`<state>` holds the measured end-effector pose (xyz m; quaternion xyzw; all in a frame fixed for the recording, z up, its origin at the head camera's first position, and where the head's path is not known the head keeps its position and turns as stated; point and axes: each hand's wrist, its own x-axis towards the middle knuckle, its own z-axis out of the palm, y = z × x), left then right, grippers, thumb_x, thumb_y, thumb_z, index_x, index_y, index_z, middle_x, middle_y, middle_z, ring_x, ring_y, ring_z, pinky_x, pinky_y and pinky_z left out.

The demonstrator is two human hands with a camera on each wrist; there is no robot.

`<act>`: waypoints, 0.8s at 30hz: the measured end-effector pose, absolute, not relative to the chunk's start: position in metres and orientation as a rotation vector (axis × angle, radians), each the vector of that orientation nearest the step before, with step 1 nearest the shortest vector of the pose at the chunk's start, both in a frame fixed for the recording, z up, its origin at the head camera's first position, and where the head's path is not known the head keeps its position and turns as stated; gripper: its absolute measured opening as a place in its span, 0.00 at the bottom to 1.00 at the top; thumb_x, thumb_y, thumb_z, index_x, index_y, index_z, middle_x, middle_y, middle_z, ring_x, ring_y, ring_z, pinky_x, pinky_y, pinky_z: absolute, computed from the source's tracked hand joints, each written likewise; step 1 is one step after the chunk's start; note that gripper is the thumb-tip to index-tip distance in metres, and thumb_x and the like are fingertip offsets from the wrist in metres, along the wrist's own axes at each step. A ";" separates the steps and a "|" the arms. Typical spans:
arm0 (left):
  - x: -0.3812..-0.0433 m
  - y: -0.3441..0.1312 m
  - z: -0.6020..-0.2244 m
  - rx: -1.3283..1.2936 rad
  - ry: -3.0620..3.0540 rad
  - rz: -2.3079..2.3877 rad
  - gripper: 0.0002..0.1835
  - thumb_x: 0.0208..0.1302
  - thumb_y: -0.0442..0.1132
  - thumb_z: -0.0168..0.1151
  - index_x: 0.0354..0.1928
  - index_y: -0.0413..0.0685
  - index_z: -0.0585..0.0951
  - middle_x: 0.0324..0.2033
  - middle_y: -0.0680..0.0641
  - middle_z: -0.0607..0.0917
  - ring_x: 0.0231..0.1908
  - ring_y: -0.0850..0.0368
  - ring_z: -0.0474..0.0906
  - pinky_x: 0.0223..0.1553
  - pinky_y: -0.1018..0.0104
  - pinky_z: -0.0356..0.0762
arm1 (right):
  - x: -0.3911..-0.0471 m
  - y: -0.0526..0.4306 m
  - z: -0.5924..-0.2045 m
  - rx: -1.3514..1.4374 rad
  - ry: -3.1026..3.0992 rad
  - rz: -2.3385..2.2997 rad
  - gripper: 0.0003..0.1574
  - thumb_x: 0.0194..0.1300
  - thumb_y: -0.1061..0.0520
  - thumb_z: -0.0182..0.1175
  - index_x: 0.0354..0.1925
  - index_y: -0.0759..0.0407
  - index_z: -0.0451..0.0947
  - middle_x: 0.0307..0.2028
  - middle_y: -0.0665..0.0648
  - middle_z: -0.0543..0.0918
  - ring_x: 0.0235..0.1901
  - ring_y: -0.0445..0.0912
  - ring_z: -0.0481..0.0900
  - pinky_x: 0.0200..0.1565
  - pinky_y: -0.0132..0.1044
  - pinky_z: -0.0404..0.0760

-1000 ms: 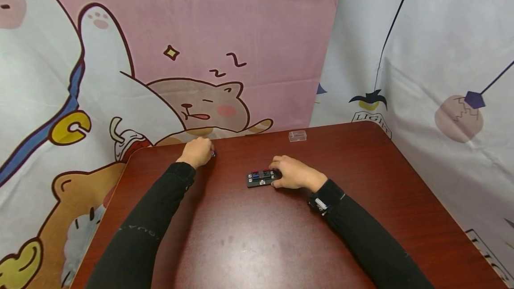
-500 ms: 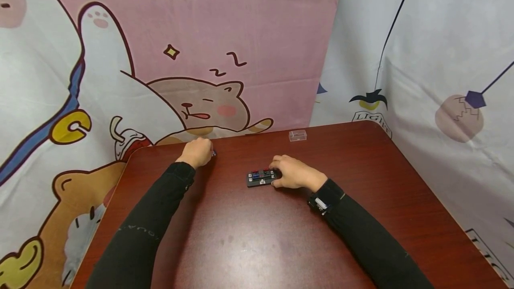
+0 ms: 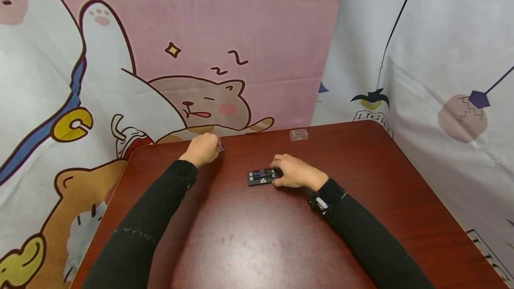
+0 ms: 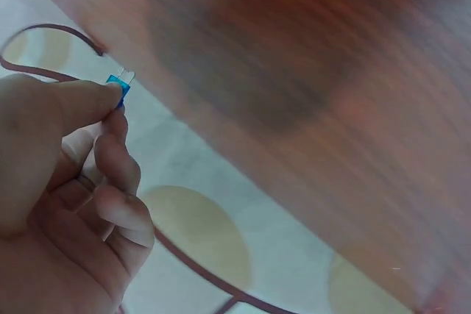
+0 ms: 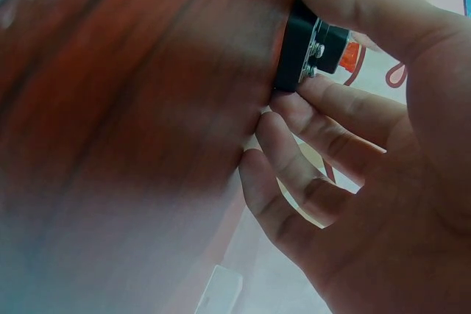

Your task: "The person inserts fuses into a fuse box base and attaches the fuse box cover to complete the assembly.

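Note:
Between the thumb and index finger of my left hand (image 3: 204, 149) is a small blue blade fuse (image 4: 118, 90). Its two metal prongs point away from the fingertips in the left wrist view, and the hand hovers near the table's far edge. A black fuse block (image 3: 260, 178) carrying red and blue fuses lies on the table. My right hand (image 3: 296, 172) grips the block's right end, thumb on the near side and fingers on the far side. Screw heads (image 5: 316, 51) show along the block in the right wrist view, where the thumb covers part of it.
A small clear plastic box (image 3: 299, 134) sits by the far edge of the brown table (image 3: 257, 226), beyond my right hand. Cloth with cartoon prints (image 3: 257, 35) hangs directly behind the table and along its right side.
My left hand has shifted slightly right with the blade fuse, toward the fuse block. The right hand and the block stay in place; the head view has tilted slightly.

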<state>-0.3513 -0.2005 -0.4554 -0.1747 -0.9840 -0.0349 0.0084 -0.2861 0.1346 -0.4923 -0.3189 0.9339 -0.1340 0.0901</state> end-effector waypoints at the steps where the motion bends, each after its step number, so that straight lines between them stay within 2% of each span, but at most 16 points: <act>1: -0.350 -0.197 -0.453 -0.569 -3.060 -0.108 0.04 0.66 0.42 0.62 0.35 0.51 0.82 0.33 0.51 0.84 0.32 0.54 0.81 0.35 0.55 0.81 | -0.286 0.135 -0.492 -0.948 2.776 -0.402 0.35 0.59 0.38 0.68 0.61 0.48 0.77 0.55 0.46 0.75 0.56 0.43 0.73 0.59 0.43 0.76; 7: -0.340 -0.172 -0.440 -0.708 -2.967 -0.126 0.05 0.66 0.43 0.63 0.32 0.52 0.83 0.30 0.53 0.84 0.27 0.59 0.78 0.29 0.61 0.77 | -0.286 0.135 -0.494 -0.954 2.775 -0.399 0.35 0.59 0.38 0.68 0.61 0.49 0.77 0.56 0.47 0.75 0.57 0.43 0.73 0.59 0.42 0.76; 14: -0.322 -0.142 -0.425 -0.847 -2.885 -0.096 0.06 0.65 0.45 0.65 0.33 0.53 0.85 0.31 0.54 0.84 0.27 0.59 0.78 0.28 0.62 0.77 | -0.284 0.134 -0.491 -0.942 2.780 -0.404 0.35 0.58 0.39 0.69 0.61 0.49 0.77 0.60 0.49 0.75 0.60 0.45 0.73 0.61 0.44 0.74; 21: -0.303 -0.114 -0.414 -0.976 -2.789 -0.032 0.05 0.64 0.45 0.65 0.32 0.56 0.86 0.29 0.55 0.84 0.26 0.60 0.78 0.27 0.63 0.77 | -0.284 0.133 -0.489 -0.976 2.790 -0.439 0.33 0.57 0.40 0.70 0.58 0.50 0.79 0.51 0.47 0.77 0.51 0.43 0.74 0.56 0.42 0.76; 24: -0.295 -0.104 -0.410 -1.004 -2.762 -0.006 0.04 0.64 0.45 0.65 0.32 0.57 0.86 0.29 0.56 0.84 0.26 0.61 0.79 0.27 0.63 0.78 | -0.285 0.133 -0.490 -0.984 2.789 -0.446 0.33 0.56 0.40 0.70 0.58 0.50 0.79 0.50 0.47 0.77 0.51 0.42 0.74 0.55 0.41 0.76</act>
